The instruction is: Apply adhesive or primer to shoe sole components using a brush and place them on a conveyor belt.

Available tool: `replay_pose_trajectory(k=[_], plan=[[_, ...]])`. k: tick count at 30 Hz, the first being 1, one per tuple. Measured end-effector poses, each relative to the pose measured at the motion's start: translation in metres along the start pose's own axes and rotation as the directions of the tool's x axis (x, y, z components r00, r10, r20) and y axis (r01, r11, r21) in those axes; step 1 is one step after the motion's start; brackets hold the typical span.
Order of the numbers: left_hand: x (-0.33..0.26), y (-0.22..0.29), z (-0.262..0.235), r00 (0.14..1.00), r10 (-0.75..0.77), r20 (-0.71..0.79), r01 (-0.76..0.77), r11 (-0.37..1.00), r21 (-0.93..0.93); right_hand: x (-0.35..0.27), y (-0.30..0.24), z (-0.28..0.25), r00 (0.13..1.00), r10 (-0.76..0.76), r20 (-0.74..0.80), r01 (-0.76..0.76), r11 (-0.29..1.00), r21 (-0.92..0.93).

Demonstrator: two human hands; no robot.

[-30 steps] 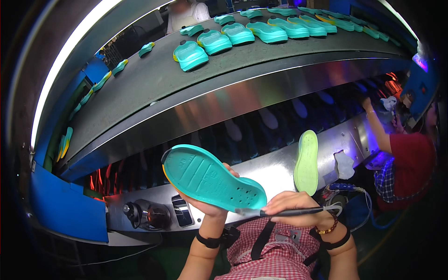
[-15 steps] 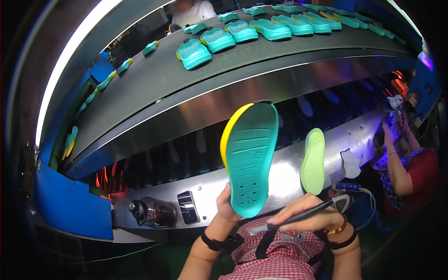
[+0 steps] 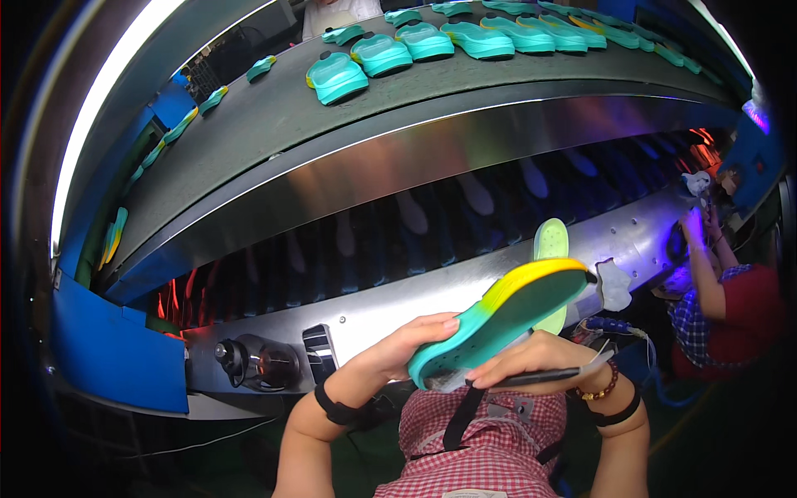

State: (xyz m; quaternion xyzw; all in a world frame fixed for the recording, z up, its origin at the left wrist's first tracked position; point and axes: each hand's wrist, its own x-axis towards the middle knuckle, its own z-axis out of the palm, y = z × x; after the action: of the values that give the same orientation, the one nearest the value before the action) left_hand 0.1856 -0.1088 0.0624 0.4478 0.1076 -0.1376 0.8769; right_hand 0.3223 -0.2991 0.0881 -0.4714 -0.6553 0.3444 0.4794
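Note:
My left hand [image 3: 408, 347] is closed on the heel end of a teal shoe sole [image 3: 501, 317] with a yellow edge. The sole is tilted on its side, its toe end toward the right. In my right hand [image 3: 538, 355] is a black-handled brush [image 3: 540, 377]. Its pale tip is at the sole's heel end, by my left hand; whether it touches is hard to tell. Behind the held sole, a pale green insole-shaped piece [image 3: 551, 240] lies on the metal ledge, partly covered.
A dark conveyor [image 3: 249, 141] carries several teal soles [image 3: 336, 79] beyond a steel rail. On the ledge are a dark jug-like vessel [image 3: 264, 363], a phone-like black object [image 3: 319, 353] and a whitish cloth [image 3: 614, 286]. A co-worker [image 3: 706, 290] works at the right.
My left hand has tipped the teal sole from upright to a slant, toe end swinging right, over the green piece. The brush tip has come to its heel end.

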Motion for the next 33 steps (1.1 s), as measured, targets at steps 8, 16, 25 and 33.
replay_pose_trajectory(k=[8,16,25,33], plan=[[-0.010,0.011,0.000,0.986,-0.158,0.062,0.151,0.984,0.094,-0.008,-0.006,-0.014,0.997,-0.006,0.079,0.014,0.995,-0.095],[-0.024,0.016,-0.010,0.990,-0.136,0.026,0.137,0.989,-0.053,-0.015,0.005,-0.013,0.997,-0.031,-0.068,0.029,0.999,-0.019],[-0.041,0.012,-0.026,0.987,0.054,-0.152,-0.064,0.996,-0.064,-0.025,0.015,-0.003,0.927,-0.071,-0.367,0.022,0.991,-0.135],[-0.007,-0.039,-0.066,0.855,0.489,-0.170,-0.514,0.759,-0.399,-0.015,-0.014,0.008,0.924,-0.086,-0.373,0.061,0.995,-0.080]])
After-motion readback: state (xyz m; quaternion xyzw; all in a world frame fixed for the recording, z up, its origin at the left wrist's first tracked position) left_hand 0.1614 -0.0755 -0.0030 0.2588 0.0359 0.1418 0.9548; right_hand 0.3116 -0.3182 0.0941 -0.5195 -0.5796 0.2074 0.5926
